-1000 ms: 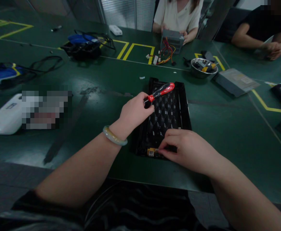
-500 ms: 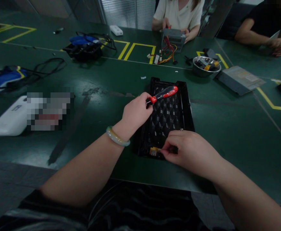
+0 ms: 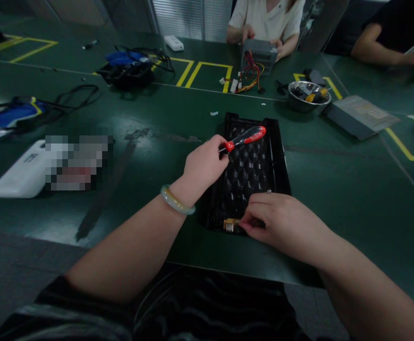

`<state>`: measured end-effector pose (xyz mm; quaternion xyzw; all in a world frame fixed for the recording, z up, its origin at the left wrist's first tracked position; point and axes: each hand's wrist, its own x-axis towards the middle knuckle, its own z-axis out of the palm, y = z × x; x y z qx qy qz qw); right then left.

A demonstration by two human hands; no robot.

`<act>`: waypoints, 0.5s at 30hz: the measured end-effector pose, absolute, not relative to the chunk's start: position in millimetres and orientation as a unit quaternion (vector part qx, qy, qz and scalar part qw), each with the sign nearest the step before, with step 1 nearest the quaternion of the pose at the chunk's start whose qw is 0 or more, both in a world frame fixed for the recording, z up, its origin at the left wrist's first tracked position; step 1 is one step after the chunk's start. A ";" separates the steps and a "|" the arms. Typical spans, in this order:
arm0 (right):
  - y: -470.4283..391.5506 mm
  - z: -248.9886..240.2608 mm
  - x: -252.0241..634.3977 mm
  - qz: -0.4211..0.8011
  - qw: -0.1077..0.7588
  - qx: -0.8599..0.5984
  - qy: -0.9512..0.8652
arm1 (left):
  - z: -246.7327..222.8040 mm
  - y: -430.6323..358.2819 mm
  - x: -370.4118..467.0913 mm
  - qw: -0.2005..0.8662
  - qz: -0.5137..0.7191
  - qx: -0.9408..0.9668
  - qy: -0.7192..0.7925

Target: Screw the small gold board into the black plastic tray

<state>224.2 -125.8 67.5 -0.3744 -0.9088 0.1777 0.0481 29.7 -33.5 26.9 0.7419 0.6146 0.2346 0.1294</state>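
Black and red on the handle of the screwdriver [image 3: 247,136], pinched by its shaft in the curled fingers of the left hand [image 3: 207,158], over the left side of a black case [image 3: 251,175] with its open side up, close to the desk's [image 3: 150,175] near edge. Along the case's near edge, toward its left corner – a small yellow board [image 3: 230,225], its right end pinched between thumb and forefinger of the right hand [image 3: 279,218]. Beyond the case, to the right, a metal bowl [image 3: 304,104] of small items, too dim to name surely, just beside a grey metal panel [image 3: 363,116]. At the desk's far edge, a grey metal box [image 3: 259,56] with loose wires [image 3: 251,76], in the hands of a person in a white top [image 3: 268,21]. On the desk's left side, a white device [image 3: 24,173] – and farther off, two blue bundles [image 3: 125,59] with black cables.
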 end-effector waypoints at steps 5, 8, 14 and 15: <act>-126.2 64.4 219.7 0.201 0.055 -0.412 -0.887 | 28.6 -33.4 30.2 0.134 0.227 0.742 0.616; -127.0 63.2 215.6 0.206 0.055 -0.435 -0.875 | 28.7 -33.4 30.5 0.131 0.226 0.743 0.617; -128.1 63.5 214.0 0.201 0.051 -0.442 -0.873 | 27.1 -32.8 30.2 0.132 0.230 0.746 0.611; -128.2 63.8 215.0 0.194 0.051 -0.438 -0.876 | 26.9 -32.8 30.1 0.135 0.230 0.745 0.611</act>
